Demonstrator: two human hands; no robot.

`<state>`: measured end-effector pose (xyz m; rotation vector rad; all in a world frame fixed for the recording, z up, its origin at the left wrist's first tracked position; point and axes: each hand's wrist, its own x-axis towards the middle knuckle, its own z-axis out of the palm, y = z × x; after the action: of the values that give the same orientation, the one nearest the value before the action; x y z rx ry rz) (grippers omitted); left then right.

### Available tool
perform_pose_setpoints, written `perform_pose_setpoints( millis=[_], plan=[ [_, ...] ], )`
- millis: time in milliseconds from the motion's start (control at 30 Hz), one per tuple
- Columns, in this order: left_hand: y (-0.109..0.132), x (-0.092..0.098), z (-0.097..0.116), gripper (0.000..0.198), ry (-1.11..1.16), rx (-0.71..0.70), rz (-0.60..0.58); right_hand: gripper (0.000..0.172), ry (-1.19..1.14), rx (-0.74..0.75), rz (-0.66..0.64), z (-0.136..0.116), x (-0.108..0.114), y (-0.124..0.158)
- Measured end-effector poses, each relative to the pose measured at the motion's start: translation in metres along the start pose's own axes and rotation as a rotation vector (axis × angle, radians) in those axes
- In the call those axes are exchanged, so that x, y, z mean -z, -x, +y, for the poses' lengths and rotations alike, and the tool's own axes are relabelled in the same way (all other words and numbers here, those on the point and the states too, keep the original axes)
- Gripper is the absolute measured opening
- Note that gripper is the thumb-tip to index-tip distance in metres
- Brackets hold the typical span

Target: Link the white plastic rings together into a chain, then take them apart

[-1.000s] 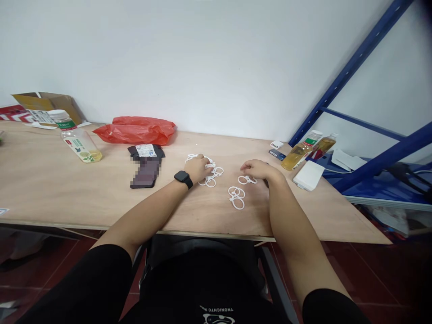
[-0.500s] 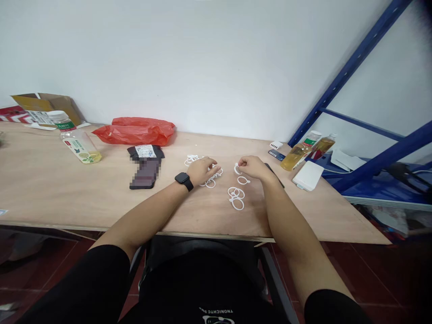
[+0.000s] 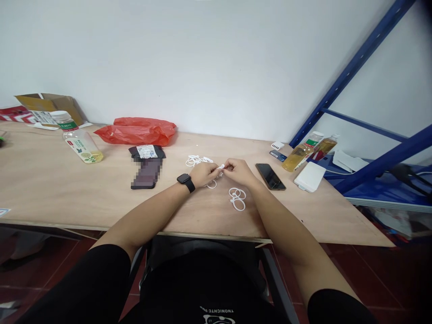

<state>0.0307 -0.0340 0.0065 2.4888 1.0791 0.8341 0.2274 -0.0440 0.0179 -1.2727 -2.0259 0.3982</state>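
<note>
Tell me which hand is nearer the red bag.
Left. The left hand sits right of the red bag, toward the person; the right hand is farther right.

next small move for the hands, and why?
I'd probably turn the white piece slightly with the right hand while the left hand steadies it, since both hands meet at it and partly hide its shape.
</note>
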Motion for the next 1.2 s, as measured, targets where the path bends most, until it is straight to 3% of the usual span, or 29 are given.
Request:
perform_pose_setpoints(
  millis=[200, 433, 600, 867, 1100, 1200],
  plan=[
    [-0.002, 0.001, -0.008, 0.045, 0.057, -0.002, 0.016, 0.022, -0.246, 0.004, -0.082, 0.005, -0.002, 0.0],
    [-0.001, 0.0, -0.009, 0.044, 0.054, -0.018, 0.003, 0.025, -0.227, -0.013, -0.032, 0.005, -0.004, -0.001],
    [0.0, -0.002, -0.006, 0.044, 0.021, -0.065, -0.049, 0.014, -0.26, -0.056, 0.004, 0.003, -0.009, -0.001],
    [0.0, -0.003, -0.002, 0.044, 0.028, -0.089, -0.064, 0.015, -0.192, 0.0, -0.006, 0.002, -0.01, -0.004],
    [-0.001, -0.002, 0.001, 0.043, 0.045, -0.116, 0.07, 0.021, -0.246, -0.013, -0.053, 0.003, -0.006, -0.005],
    [-0.002, 0.001, -0.005, 0.038, -0.073, -0.065, 0.159, 0.039, -0.25, -0.063, -0.101, 0.014, 0.007, -0.006]
  ],
)
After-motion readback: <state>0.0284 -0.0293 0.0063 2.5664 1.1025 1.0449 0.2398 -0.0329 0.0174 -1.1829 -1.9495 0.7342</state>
